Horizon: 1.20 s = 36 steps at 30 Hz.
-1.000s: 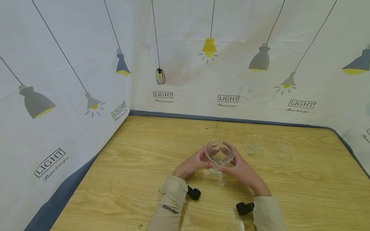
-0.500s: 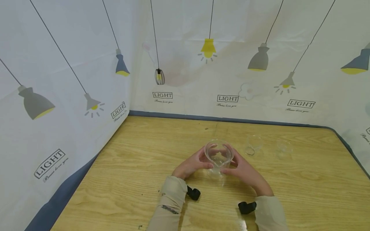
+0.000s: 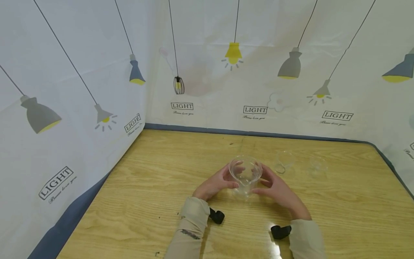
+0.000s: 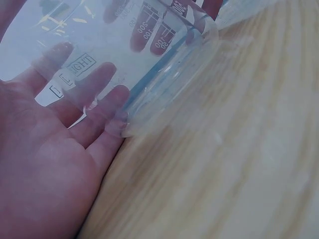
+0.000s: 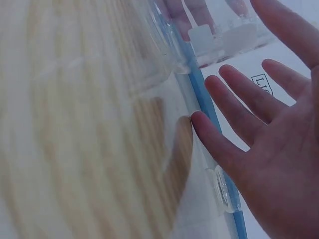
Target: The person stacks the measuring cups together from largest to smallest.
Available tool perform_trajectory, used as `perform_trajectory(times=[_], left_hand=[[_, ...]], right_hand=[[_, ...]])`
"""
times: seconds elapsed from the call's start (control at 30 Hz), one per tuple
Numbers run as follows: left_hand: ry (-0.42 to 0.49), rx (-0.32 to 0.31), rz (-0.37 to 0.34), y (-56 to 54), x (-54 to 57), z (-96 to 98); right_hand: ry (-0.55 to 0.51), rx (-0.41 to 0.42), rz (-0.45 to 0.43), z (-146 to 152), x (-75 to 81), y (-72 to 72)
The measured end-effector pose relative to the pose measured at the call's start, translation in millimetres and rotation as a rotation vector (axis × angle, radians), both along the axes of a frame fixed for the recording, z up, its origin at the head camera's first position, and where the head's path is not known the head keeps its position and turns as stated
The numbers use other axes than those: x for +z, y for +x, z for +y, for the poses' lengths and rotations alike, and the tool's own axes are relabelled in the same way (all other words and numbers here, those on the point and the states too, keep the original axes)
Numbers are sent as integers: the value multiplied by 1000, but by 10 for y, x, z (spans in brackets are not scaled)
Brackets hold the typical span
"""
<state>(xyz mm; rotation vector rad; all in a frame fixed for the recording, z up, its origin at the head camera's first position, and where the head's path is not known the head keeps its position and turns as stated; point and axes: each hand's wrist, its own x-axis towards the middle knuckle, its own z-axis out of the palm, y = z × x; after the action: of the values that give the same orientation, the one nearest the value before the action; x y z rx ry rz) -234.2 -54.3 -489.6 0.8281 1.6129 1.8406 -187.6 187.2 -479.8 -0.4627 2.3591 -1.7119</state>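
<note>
A clear glass beaker (image 3: 245, 176) with a spout stands upright on the wooden table, its white scale marks (image 4: 149, 30) showing in the left wrist view. My left hand (image 3: 217, 184) holds it from the left, thumb in front and fingers round the back. To the beaker's right, my right hand (image 3: 278, 189) has its thumb and fingers spread. The right wrist view shows these right fingers (image 5: 249, 99) nearly straight and apart from the glass, the little fingertip close over the table.
Two more clear glass vessels stand behind and to the right: one vessel (image 3: 280, 168) nearer, another vessel (image 3: 317, 167) further right. Printed cloth walls (image 3: 210, 118) border the table (image 3: 161, 162) at the back and left. A black wrist camera (image 3: 216, 216) sits on the left sleeve.
My right hand has let go of the beaker and drawn away to the right, its fingers spreading. My left hand and the beaker have stayed in place.
</note>
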Motion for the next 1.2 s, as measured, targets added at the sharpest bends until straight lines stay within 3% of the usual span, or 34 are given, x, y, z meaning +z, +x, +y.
perform_trajectory(times=[0.23, 0.47, 0.77, 1.2], left_hand=[[-4, -9, 13, 52, 111, -7], [2, -12, 17, 51, 98, -8], [5, -9, 21, 49, 87, -8], [1, -11, 16, 39, 70, -9]], right_hand=[[-4, -83, 67, 190, 17, 11], [10, -227, 96, 304, 75, 56], [89, -443, 132, 343, 121, 97], [16, -789, 91, 429, 69, 115]])
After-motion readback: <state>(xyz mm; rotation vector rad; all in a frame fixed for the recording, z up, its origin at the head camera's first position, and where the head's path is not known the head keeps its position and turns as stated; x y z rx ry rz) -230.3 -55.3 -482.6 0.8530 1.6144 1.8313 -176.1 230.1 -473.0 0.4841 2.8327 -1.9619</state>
